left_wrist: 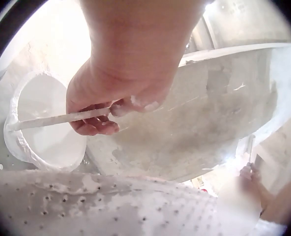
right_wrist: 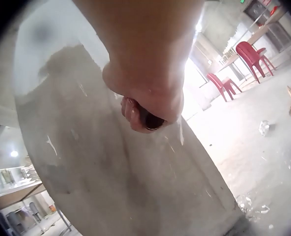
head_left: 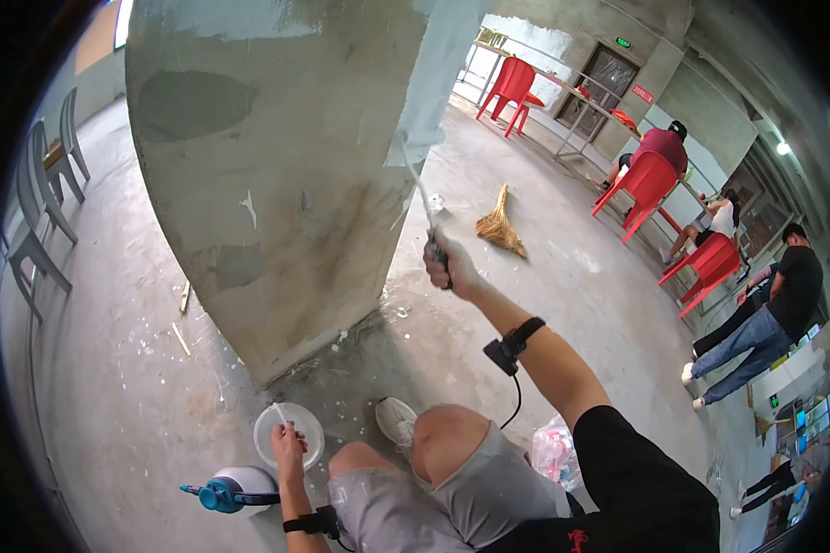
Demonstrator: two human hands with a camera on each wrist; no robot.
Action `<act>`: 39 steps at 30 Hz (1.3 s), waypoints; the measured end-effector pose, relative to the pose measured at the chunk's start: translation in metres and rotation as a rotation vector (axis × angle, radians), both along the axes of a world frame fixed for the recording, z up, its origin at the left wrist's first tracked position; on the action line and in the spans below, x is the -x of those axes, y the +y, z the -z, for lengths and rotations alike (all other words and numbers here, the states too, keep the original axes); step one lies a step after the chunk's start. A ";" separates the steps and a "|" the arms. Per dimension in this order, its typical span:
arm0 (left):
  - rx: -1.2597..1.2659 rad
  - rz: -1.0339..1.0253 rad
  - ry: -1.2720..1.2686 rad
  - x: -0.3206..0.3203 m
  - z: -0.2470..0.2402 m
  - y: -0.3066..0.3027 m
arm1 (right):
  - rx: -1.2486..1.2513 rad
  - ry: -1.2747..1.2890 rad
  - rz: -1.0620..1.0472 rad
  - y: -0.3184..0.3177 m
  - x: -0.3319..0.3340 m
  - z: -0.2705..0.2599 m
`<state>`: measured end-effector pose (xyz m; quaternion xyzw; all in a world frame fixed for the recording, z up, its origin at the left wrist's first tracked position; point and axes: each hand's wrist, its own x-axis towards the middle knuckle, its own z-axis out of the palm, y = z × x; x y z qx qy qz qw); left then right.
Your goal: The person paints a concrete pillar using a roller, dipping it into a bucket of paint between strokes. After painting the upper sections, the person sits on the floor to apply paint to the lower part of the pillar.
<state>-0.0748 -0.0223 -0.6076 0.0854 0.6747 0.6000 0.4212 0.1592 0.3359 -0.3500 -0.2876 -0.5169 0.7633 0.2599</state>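
Observation:
My right hand (head_left: 452, 264) grips the dark handle (right_wrist: 151, 121) of a tool with a long, thin pale shaft (head_left: 420, 189). The shaft's far end overlaps the pale coat near the right edge of a grey concrete pillar (head_left: 314, 184); I cannot tell the tool's exact kind. Low on the left, my left hand (head_left: 289, 444) is over a round white bucket (head_left: 314, 426). Its fingers curl round a narrow white strip (left_wrist: 52, 121) that reaches the bucket's rim. In the right wrist view, the hand hides most of the tool.
A white bottle with a blue lid (head_left: 219, 495) stands beside the bucket. A straw broom (head_left: 501, 228) lies on the floor right of the pillar. Beyond are red chairs (head_left: 648, 187), a long table and several people; grey chairs (head_left: 41, 217) stand at left. A plastic bag (head_left: 555, 452) is beside my leg.

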 end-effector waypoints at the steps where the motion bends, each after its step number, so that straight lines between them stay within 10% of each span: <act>1: 0.004 -0.001 0.006 -0.001 -0.001 0.001 | -0.011 0.022 0.036 0.001 0.004 -0.019; 10: 0.003 0.009 0.032 0.000 0.003 0.003 | -0.229 0.247 0.051 0.048 0.040 -0.173; 26: 0.027 0.003 0.039 0.002 -0.005 -0.006 | 0.147 -0.162 -0.010 -0.002 -0.021 0.067; 39: -0.021 0.000 0.030 -0.003 -0.002 -0.004 | 0.011 0.037 -0.020 0.050 -0.025 -0.018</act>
